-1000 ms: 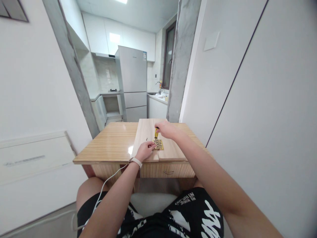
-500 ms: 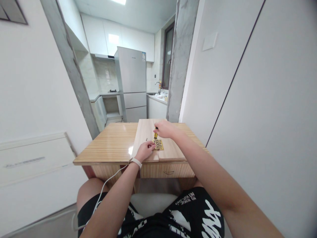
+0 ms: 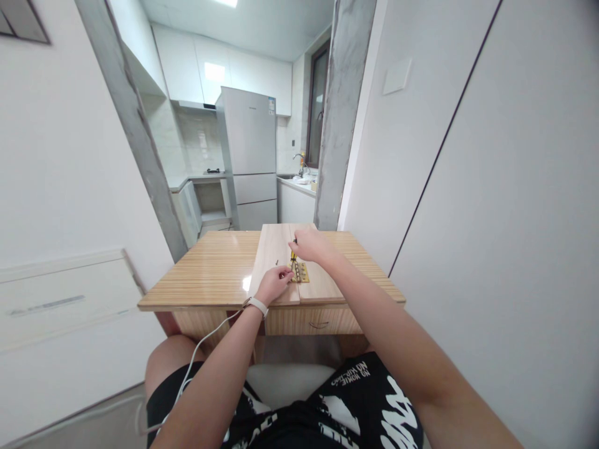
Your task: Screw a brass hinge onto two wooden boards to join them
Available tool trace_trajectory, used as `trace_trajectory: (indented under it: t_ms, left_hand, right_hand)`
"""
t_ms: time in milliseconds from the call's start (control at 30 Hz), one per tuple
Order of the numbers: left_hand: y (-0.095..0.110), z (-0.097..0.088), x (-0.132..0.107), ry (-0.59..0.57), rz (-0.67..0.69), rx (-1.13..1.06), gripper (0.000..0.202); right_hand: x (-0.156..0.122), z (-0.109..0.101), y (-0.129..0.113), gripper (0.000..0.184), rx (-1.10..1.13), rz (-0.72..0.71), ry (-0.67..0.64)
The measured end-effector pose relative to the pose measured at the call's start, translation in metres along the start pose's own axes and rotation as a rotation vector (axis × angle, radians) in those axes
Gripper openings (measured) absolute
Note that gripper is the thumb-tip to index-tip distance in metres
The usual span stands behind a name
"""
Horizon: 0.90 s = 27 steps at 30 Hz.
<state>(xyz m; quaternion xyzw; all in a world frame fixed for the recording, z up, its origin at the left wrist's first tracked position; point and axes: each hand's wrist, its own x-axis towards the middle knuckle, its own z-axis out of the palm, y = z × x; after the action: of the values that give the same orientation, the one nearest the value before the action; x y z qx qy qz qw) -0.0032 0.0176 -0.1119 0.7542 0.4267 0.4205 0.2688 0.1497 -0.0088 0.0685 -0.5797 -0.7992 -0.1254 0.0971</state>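
Two pale wooden boards (image 3: pixel 274 255) lie side by side on a striped wooden table (image 3: pixel 210 274). A brass hinge (image 3: pixel 300 272) sits across their seam. My right hand (image 3: pixel 311 245) is closed round a yellow-and-black screwdriver (image 3: pixel 293 255), which stands upright with its tip on the hinge. My left hand (image 3: pixel 274 284) rests on the left board beside the hinge, fingers pinched at the screwdriver's tip; what they pinch is too small to make out. A small dark screw (image 3: pixel 277 262) lies on the left board.
A white cable (image 3: pixel 196 355) runs from my left wrist down over my lap. A drawer front (image 3: pixel 318 323) shows under the table edge. Beyond the table stand a grey fridge (image 3: pixel 248 156), a concrete pillar (image 3: pixel 344 112) and a kitchen counter (image 3: pixel 299 184). White walls close in on both sides.
My right hand has turned slightly on the screwdriver handle and my forearm has shifted a little left. The left hand and the boards have stayed put.
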Motion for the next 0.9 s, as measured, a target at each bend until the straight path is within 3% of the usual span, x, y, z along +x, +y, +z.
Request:
trace_trajectory:
  t_ms: [133,300,433,900]
  left_hand:
    - [0.002,-0.002,0.0,0.001,0.01,0.01,0.027]
    - [0.002,-0.003,0.0,-0.003,-0.008,-0.005,0.027]
    - [0.003,-0.002,0.0,0.001,-0.007,0.001,0.028]
    - [0.01,-0.005,-0.002,0.0,-0.008,0.025,0.029]
  right_hand:
    - [0.0,0.003,0.002,0.037,0.076,-0.008,-0.002]
    - [0.002,-0.002,0.016,0.02,0.224,-0.17,-0.027]
    - [0.004,-0.006,0.022,0.017,0.183,-0.232,-0.051]
    - [-0.001,-0.009,0.007,0.023,-0.01,-0.129,-0.087]
